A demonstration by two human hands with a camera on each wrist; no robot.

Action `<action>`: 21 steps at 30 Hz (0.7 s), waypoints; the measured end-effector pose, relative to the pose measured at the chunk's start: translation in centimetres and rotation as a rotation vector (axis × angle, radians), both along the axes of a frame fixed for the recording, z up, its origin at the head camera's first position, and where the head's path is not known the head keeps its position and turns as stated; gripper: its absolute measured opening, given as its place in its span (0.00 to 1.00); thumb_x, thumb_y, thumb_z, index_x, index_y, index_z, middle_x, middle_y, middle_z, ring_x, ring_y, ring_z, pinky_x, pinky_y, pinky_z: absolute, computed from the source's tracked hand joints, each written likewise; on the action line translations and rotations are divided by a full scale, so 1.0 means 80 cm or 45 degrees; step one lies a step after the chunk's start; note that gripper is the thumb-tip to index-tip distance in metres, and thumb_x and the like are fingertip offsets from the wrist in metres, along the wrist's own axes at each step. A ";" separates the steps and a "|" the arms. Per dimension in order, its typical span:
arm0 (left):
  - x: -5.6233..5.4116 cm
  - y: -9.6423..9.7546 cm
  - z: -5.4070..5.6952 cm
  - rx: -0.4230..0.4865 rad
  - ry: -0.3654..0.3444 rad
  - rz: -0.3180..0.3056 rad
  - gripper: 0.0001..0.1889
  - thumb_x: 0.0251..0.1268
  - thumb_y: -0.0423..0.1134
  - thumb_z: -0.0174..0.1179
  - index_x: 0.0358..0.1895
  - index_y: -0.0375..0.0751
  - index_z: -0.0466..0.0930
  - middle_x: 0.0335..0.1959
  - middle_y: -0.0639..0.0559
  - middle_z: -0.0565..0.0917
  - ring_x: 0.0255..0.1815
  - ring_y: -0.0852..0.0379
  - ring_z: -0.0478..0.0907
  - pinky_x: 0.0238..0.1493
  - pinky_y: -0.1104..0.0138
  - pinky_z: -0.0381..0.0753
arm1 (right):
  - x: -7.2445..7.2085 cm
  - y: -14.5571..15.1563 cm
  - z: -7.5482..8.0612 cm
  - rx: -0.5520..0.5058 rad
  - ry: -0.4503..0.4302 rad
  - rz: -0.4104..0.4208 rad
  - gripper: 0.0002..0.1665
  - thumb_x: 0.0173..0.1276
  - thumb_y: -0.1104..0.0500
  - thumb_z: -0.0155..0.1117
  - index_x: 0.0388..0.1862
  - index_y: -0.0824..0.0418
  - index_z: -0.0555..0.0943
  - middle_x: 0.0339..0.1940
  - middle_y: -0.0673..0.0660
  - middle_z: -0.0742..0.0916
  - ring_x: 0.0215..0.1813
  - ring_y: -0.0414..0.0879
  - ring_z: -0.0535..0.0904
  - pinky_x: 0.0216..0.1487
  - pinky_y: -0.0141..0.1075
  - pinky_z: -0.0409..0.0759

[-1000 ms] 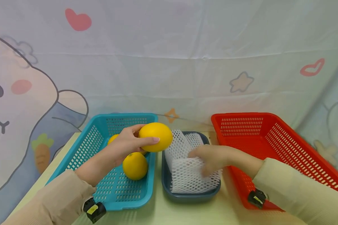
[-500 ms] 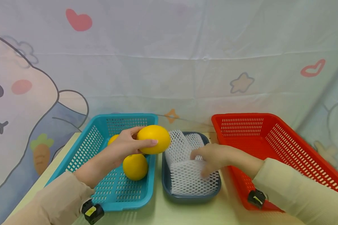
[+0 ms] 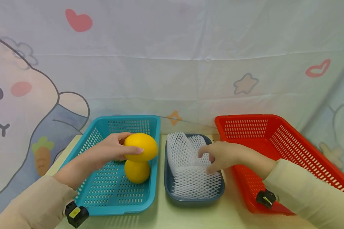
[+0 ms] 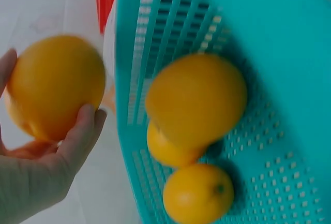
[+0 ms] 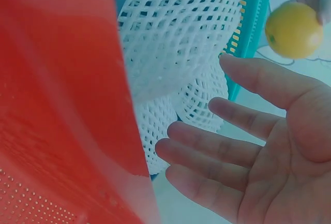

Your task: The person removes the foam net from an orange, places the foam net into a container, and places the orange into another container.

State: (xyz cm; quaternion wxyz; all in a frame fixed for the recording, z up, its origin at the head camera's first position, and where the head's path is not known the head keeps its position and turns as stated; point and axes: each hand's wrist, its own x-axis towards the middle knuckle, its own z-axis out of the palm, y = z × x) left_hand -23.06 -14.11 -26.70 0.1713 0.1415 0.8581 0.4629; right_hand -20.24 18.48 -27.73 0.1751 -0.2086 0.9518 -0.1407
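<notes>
In the head view, my left hand [image 3: 110, 149] grips a yellow-orange orange [image 3: 141, 147] between thumb and fingers, raised over the turquoise basket [image 3: 120, 210]. A second orange [image 3: 137, 173] lies in that basket, partly covered by the held one. The left wrist view shows more oranges there, one with a green stem end [image 4: 199, 194]. White foam fruit nets [image 3: 197, 183] are piled in a dark blue tray [image 3: 189, 202]. Above their right side hovers my right hand [image 3: 223, 156]; its fingers are spread and hold nothing in the right wrist view.
A red basket [image 3: 245, 119] with slotted walls stands to the right, beneath my right forearm. The containers sit on a pale yellow table [image 3: 160, 219]. Behind them hangs a printed cloth backdrop [image 3: 172, 73]. A black camera is strapped to each wrist.
My left hand has carried the orange left and slightly down, from beside the tray to over the turquoise basket. My right hand has drawn back slightly to the right from the foam nets.
</notes>
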 end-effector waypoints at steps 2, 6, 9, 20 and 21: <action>-0.004 -0.011 0.002 0.005 -0.029 -0.063 0.37 0.56 0.48 0.65 0.66 0.35 0.61 0.50 0.41 0.76 0.45 0.47 0.72 0.44 0.60 0.77 | 0.000 0.002 0.001 0.001 0.009 0.009 0.28 0.51 0.55 0.73 0.53 0.53 0.76 0.38 0.54 0.81 0.39 0.45 0.75 0.34 0.37 0.79; -0.012 -0.030 0.005 0.022 -0.084 -0.149 0.35 0.58 0.46 0.63 0.66 0.33 0.61 0.49 0.41 0.75 0.44 0.47 0.72 0.43 0.60 0.78 | -0.001 0.006 0.002 0.001 0.010 0.006 0.28 0.52 0.55 0.72 0.53 0.53 0.76 0.38 0.54 0.81 0.38 0.45 0.75 0.34 0.36 0.79; -0.018 -0.042 0.005 0.016 -0.123 -0.172 0.34 0.59 0.45 0.63 0.65 0.32 0.62 0.49 0.42 0.75 0.44 0.47 0.73 0.45 0.60 0.78 | -0.001 0.008 0.004 0.000 0.015 -0.011 0.29 0.52 0.54 0.73 0.54 0.52 0.76 0.39 0.54 0.81 0.38 0.45 0.75 0.34 0.36 0.80; -0.029 -0.070 0.002 -0.144 -0.283 -0.135 0.37 0.59 0.45 0.63 0.64 0.26 0.58 0.43 0.42 0.75 0.38 0.50 0.74 0.40 0.63 0.80 | 0.000 0.017 0.009 -0.021 0.045 -0.030 0.29 0.52 0.53 0.73 0.55 0.53 0.76 0.38 0.53 0.82 0.39 0.46 0.76 0.33 0.36 0.80; -0.030 -0.071 0.001 -0.175 -0.286 -0.131 0.37 0.58 0.45 0.63 0.64 0.25 0.58 0.42 0.42 0.75 0.37 0.51 0.74 0.39 0.64 0.80 | 0.000 0.018 0.009 -0.024 0.047 -0.031 0.30 0.52 0.53 0.73 0.55 0.53 0.76 0.38 0.53 0.82 0.39 0.46 0.76 0.33 0.36 0.80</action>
